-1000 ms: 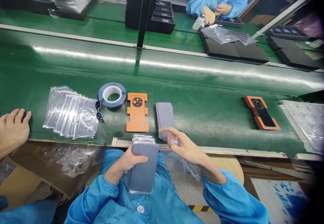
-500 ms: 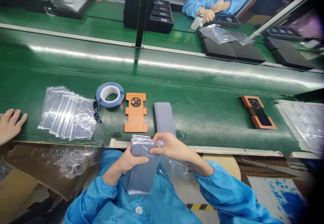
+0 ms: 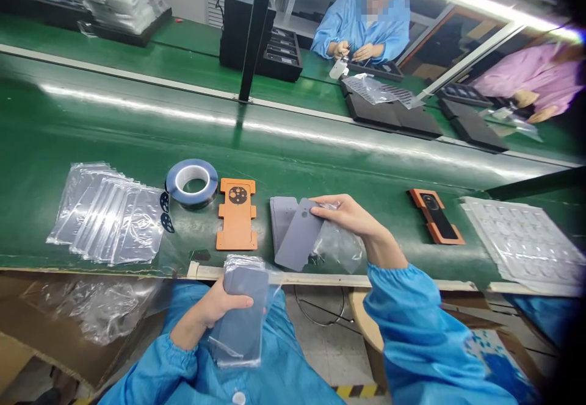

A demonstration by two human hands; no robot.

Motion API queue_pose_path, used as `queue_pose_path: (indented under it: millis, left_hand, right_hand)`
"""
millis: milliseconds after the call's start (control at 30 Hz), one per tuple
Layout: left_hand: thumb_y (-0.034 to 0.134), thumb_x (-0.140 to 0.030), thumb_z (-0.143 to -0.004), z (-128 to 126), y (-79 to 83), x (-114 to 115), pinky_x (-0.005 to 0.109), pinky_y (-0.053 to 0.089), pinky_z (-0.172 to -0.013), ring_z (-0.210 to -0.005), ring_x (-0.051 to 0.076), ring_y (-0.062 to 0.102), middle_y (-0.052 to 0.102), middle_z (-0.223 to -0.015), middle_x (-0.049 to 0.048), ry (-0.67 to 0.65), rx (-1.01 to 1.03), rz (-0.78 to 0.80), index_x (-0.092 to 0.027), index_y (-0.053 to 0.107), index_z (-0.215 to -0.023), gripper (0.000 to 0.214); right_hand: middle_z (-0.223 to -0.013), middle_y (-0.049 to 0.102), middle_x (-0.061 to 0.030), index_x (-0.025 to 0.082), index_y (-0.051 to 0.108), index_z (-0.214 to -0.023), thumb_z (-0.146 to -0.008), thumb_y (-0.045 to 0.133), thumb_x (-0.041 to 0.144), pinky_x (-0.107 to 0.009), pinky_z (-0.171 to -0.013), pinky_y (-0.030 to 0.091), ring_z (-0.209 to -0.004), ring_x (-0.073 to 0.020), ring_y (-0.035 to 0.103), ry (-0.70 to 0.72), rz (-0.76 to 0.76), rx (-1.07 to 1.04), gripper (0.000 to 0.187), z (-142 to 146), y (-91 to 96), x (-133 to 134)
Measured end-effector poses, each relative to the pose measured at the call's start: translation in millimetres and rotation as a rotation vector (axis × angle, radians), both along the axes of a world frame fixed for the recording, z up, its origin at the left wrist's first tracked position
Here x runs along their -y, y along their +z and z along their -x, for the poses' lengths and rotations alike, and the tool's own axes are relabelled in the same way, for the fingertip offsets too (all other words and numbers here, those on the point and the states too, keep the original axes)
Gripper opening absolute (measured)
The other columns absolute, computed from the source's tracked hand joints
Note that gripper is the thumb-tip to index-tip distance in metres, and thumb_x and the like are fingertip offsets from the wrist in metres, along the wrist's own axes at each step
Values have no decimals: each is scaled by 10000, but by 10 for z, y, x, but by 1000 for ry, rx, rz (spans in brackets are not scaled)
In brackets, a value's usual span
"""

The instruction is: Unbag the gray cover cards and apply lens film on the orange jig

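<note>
My left hand [image 3: 215,307], near my lap, is closed round a stack of clear plastic sleeves [image 3: 240,338] with grey phone-shaped sheets in them, its thumb flat on top. Over the bench, my right hand [image 3: 352,216] pinches a grey phone-shaped sheet [image 3: 300,240] at its top right corner. That sheet is tilted and has small round holes near the pinched end. Crumpled clear film [image 3: 343,247] hangs below the same fingers. Behind the held sheet lies a pile of similar grey sheets [image 3: 280,210], partly covered.
Left on the green bench [image 3: 91,130] lie fanned clear sleeves [image 3: 110,216], a tape roll [image 3: 191,183] and an orange phone-shaped jig [image 3: 237,222]. Rightward are an orange-and-black jig [image 3: 437,217] and a clear tray [image 3: 522,240]. Beyond a metal rail, two people work beside black trays.
My right hand has left the sleeve stack, moved up and right to the grey pile, and now grips a grey sheet. Another person's hand at far left is gone. The view has shifted.
</note>
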State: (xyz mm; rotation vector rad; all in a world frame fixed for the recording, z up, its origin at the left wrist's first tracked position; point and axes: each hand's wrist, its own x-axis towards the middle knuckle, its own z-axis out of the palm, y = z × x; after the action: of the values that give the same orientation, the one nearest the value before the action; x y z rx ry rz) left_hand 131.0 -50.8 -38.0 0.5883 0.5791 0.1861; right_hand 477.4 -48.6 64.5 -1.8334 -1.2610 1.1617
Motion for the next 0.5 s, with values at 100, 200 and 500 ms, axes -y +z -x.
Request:
queue_pose_path:
  millis: [100, 200, 500]
  left_hand:
    - [896, -249, -627, 2, 4, -3, 413, 594, -703, -784, 299, 749, 777, -835, 100, 15, -12, 34, -150, 670, -1023, 466]
    - [897, -243, -624, 0, 18, -5, 412, 594, -693, -782, 303, 749, 778, -835, 109, 30, -14, 46, -144, 670, -1024, 470]
    - [888, -256, -635, -32, 67, -10, 408, 593, -686, -756, 294, 745, 778, -820, 119, 26, -3, 29, -124, 664, -1020, 465]
  right_hand:
    - [-1074, 752, -87, 176, 773, -1097, -823, 697, 485, -385, -887, 509, -989, -277, 674, 148, 32, 172, 420, -77, -112, -232]
    - [-1051, 722, -94, 180, 768, -1096, -817, 705, 449, -397, -885, 484, -967, -272, 658, 161, -8, 462, 392, 0, -242, -383]
    - [-1059, 739, -87, 215, 762, -1007, -931, 549, 449, -375, -889, 487, -1000, -261, 671, -67, -130, 477, 326, 467, 10, 198]
